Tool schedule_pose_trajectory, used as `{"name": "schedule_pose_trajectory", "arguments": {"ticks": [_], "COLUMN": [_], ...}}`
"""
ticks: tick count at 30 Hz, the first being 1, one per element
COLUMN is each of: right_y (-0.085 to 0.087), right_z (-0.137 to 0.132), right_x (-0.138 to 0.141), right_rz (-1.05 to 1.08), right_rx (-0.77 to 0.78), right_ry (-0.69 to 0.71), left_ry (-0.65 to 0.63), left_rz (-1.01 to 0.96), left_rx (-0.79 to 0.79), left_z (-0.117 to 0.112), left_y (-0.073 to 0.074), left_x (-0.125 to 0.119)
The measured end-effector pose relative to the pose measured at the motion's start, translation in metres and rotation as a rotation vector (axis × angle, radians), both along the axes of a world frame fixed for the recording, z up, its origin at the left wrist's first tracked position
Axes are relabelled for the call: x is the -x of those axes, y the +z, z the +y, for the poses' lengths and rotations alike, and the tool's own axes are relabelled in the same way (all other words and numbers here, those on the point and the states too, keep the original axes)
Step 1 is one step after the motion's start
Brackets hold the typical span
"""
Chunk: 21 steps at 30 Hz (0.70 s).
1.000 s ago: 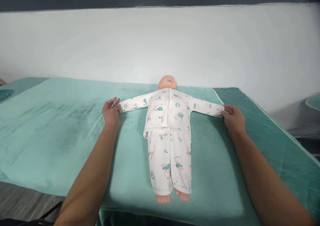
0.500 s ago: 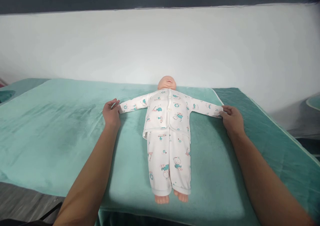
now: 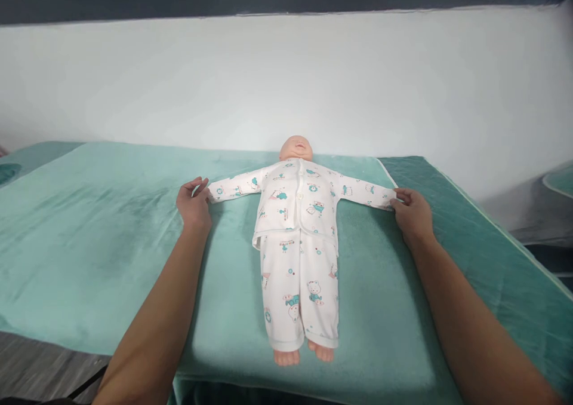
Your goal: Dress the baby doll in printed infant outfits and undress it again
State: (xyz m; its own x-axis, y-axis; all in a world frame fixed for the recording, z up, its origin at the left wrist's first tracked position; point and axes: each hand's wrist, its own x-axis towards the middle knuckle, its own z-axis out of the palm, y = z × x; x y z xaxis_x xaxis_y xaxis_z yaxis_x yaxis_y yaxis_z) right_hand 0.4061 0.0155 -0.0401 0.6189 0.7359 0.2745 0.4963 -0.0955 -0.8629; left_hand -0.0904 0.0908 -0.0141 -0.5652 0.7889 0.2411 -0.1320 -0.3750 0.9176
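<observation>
A baby doll (image 3: 296,148) lies on its back with its arms spread sideways and its bare feet toward me. It wears a white printed pajama top (image 3: 299,199), closed at the front, and matching pants (image 3: 299,291). At the cuff of the sleeve on the left, my left hand (image 3: 194,205) pinches the fabric, some fingers raised. The opposite sleeve's cuff is between the thumb and fingers of my right hand (image 3: 414,214). Both sleeves are stretched out straight, and the doll's hands are hidden.
A light green plush cover (image 3: 111,238) lies under the doll. Darker green cloth (image 3: 483,261) shows on the right side. Behind the table stands a white wall (image 3: 286,82). Grey wood-look floor (image 3: 40,363) shows at the lower left.
The view has shifted slightly, so the doll and both hands appear a little further left. Both hands remain at the sleeve cuffs; my left hand sits marginally further outward.
</observation>
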Motion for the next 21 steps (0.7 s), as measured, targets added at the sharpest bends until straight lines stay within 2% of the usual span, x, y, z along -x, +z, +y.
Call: {"name": "schedule_pose_trajectory", "arguments": {"ticks": [9,16,21], "right_y": [0.0009,0.0063,0.0050], "right_z": [0.0001,-0.0061,-0.0078], "right_x": [0.0020,0.0037,0.0011], "right_rz": [0.044,-0.081,-0.070], "right_rx": [-0.021,0.091,0.093], "right_ry": [0.015,-0.081,-0.110], "left_ry": [-0.017,0.003,0.033], "left_rz": [0.039,0.058,0.070], "left_rx": [0.036,0.059,0.081], "left_z": [0.0018,-0.0006,-0.0010], "left_y": [-0.0022,-0.0012,-0.0027], "left_x": [0.0005,-0.0003,0.0010]}}
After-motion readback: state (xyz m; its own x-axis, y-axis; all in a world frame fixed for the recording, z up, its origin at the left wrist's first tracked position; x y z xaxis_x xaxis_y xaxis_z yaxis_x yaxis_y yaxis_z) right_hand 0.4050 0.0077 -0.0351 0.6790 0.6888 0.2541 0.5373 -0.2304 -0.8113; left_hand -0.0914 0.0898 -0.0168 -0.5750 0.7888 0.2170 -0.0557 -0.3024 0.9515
